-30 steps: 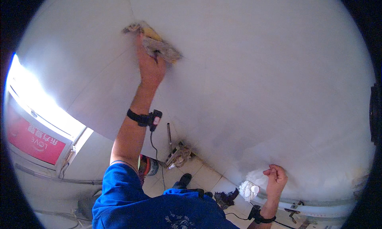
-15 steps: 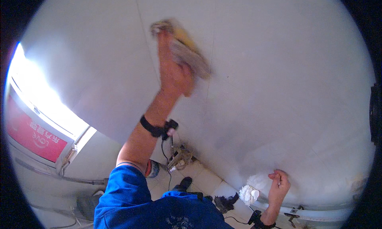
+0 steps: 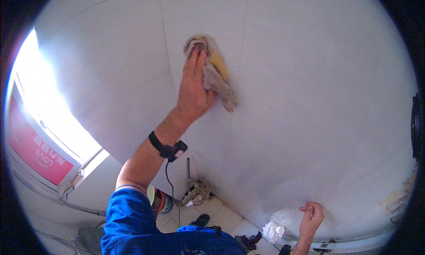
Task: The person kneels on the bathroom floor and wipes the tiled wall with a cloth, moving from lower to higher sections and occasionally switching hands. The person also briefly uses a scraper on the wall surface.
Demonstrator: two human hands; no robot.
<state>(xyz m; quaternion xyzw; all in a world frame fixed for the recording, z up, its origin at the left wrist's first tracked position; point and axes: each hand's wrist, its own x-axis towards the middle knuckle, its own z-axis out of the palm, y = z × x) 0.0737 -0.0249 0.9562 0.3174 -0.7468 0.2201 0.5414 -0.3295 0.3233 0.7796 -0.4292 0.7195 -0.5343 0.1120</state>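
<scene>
High on the pale tiled wall [image 3: 301, 86], my left hand [image 3: 195, 89] presses a wadded grey and yellow cloth [image 3: 220, 84] against the surface, close to the corner seam. The fingers lie over the cloth, whose lower end hangs toward the right. My right hand [image 3: 311, 214] is low at the right, beside the wall, with its fingers curled loosely and nothing visible in them. To its left is a crumpled white bundle [image 3: 272, 232], perhaps a plastic bag, with a round white piece on it. Both wrists wear black straps.
A bright window [image 3: 62, 104] with a red panel [image 3: 35, 146] below it is at the left. Down in the corner stand a round container [image 3: 164, 202] and a cluttered pile [image 3: 198, 194] on the tiled floor [image 3: 221, 215]. A dark feathery object [image 3: 249, 241] lies near my body.
My left hand and the cloth have moved down the wall and slightly right, less blurred now. My right hand sits slightly lower in view, its fingers still curled. The view has shifted a little.
</scene>
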